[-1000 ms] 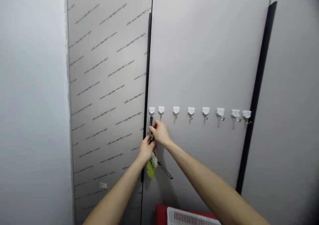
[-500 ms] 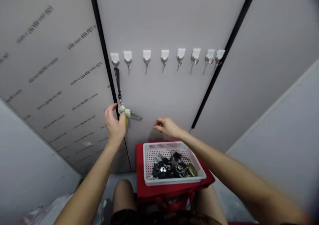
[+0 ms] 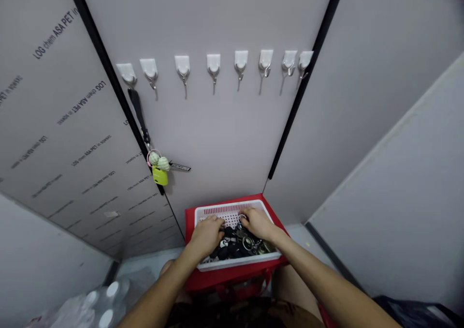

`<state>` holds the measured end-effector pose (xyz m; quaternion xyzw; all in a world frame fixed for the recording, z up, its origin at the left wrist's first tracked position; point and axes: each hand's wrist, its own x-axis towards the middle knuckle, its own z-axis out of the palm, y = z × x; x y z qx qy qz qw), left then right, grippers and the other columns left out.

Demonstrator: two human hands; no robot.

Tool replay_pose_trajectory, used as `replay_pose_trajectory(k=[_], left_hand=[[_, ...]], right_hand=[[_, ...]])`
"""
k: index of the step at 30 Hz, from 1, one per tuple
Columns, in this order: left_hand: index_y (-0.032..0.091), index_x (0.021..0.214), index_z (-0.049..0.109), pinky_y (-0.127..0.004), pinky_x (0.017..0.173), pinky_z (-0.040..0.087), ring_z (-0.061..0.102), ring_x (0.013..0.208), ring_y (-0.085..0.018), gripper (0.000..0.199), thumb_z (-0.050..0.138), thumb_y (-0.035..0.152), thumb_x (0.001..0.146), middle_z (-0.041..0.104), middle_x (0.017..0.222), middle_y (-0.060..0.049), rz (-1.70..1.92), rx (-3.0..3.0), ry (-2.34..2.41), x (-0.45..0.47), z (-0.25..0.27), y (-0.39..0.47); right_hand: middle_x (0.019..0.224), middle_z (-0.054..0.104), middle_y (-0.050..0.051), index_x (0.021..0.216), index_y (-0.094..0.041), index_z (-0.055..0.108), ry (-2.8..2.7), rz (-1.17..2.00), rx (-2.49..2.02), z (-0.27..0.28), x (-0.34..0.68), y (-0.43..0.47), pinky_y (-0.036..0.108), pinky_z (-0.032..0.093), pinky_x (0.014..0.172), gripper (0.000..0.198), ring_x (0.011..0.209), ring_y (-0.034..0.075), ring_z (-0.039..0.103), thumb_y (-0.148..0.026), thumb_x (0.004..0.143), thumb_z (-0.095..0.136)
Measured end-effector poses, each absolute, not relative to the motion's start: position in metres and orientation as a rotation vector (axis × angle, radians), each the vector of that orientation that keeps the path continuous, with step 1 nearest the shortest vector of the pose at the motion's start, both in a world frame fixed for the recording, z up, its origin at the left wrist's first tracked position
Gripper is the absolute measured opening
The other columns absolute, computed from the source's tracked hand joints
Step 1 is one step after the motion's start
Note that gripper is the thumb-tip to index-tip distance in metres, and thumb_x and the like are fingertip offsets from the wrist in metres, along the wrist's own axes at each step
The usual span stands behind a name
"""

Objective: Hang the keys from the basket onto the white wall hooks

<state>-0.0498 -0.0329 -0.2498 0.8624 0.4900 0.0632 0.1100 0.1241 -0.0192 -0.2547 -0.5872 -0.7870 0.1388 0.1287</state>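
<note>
A white plastic basket (image 3: 239, 261) sits on a red stool (image 3: 189, 216) against the wall and holds a pile of dark keys and rings (image 3: 235, 245). My left hand (image 3: 206, 233) lies in its left half, fingers curled down onto the keys. My right hand (image 3: 258, 223) is in the back right, fingertips on a metal ring. Whether either hand grips anything is hidden by the fingers. A keychain (image 3: 159, 167) with a black strap, pale green balls and a yellow tag hangs from the leftmost hook (image 3: 126, 71).
A row of several white stick-on hooks (image 3: 213, 63) crosses the grey panel; all but the leftmost are bare. Film-covered panel at left (image 3: 54, 125). Wrapped plastic bottles (image 3: 105, 296) lie on the floor at bottom left, and a dark bag (image 3: 416, 313) at bottom right.
Both hands left the hung keychain and dropped into the basket. My view tilted down, bringing the stool and basket closer to centre.
</note>
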Motion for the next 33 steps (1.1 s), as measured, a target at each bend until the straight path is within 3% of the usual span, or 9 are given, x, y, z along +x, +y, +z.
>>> replay_pose_trajectory(k=[7,12,16,20,24,27,33], left_hand=[[0.021,0.091,0.047,-0.028,0.073,0.035,0.047,0.086,-0.017,0.025,0.039,0.025,0.068,0.053,0.091,-0.004,0.203,2.448,1.472,-0.049,-0.246,-0.035],[0.020,0.104,0.040,-0.028,0.083,0.030,0.040,0.097,-0.016,0.039,0.043,0.026,0.066,0.046,0.106,-0.003,0.588,2.146,1.268,-0.047,-0.243,-0.034],[0.014,0.091,0.047,-0.026,0.070,0.038,0.050,0.074,-0.013,0.028,0.038,0.028,0.068,0.056,0.082,-0.002,0.868,1.692,1.019,-0.043,-0.240,-0.028],[0.010,0.082,0.050,-0.024,0.056,0.040,0.048,0.054,-0.010,0.031,0.032,0.032,0.070,0.053,0.061,-0.001,1.034,1.403,1.136,-0.050,-0.226,-0.021],[0.014,0.070,0.055,-0.023,0.063,0.037,0.048,0.066,-0.012,0.023,0.036,0.025,0.067,0.054,0.068,-0.002,1.175,1.743,1.282,-0.062,-0.195,-0.020],[0.015,0.059,0.055,-0.022,0.057,0.034,0.047,0.060,-0.011,0.021,0.035,0.017,0.064,0.053,0.059,-0.001,1.084,1.992,1.387,-0.066,-0.172,-0.020],[0.013,0.060,0.052,-0.018,0.042,0.030,0.039,0.042,-0.007,0.015,0.039,0.021,0.063,0.043,0.044,0.004,1.156,1.831,1.417,-0.077,-0.131,-0.004]], right_hand=[[0.055,0.049,-0.001,0.063,-0.014,0.049,-1.902,0.885,-1.495,-0.247,0.123,-0.013,0.020,0.032,0.051,0.012,0.051,0.009,0.042,-0.020,0.064,0.039],[0.053,0.044,-0.003,0.062,-0.014,0.047,-1.516,1.132,-1.267,-0.219,0.109,-0.013,0.019,0.032,0.050,0.015,0.050,0.007,0.040,-0.028,0.063,0.044],[0.053,0.046,-0.003,0.060,-0.013,0.047,-1.327,1.240,-1.165,-0.203,0.094,-0.014,0.020,0.032,0.049,0.018,0.048,0.006,0.040,-0.032,0.061,0.047],[0.050,0.045,-0.004,0.059,-0.014,0.046,-1.259,1.331,-1.140,-0.196,0.086,-0.012,0.020,0.032,0.046,0.019,0.044,0.006,0.039,-0.033,0.061,0.047],[0.057,0.051,-0.001,0.064,-0.014,0.050,-1.480,1.182,-1.150,-0.190,0.081,-0.012,0.022,0.036,0.053,0.014,0.053,0.009,0.045,-0.027,0.062,0.045],[0.073,0.056,0.002,0.075,-0.015,0.054,-1.718,1.016,-1.064,-0.185,0.073,-0.014,0.023,0.037,0.064,0.017,0.067,0.012,0.049,-0.023,0.062,0.046],[0.057,0.053,0.000,0.064,-0.013,0.054,-1.797,0.896,-1.010,-0.154,0.044,0.000,0.020,0.035,0.050,0.021,0.053,0.009,0.044,-0.028,0.068,0.040]])
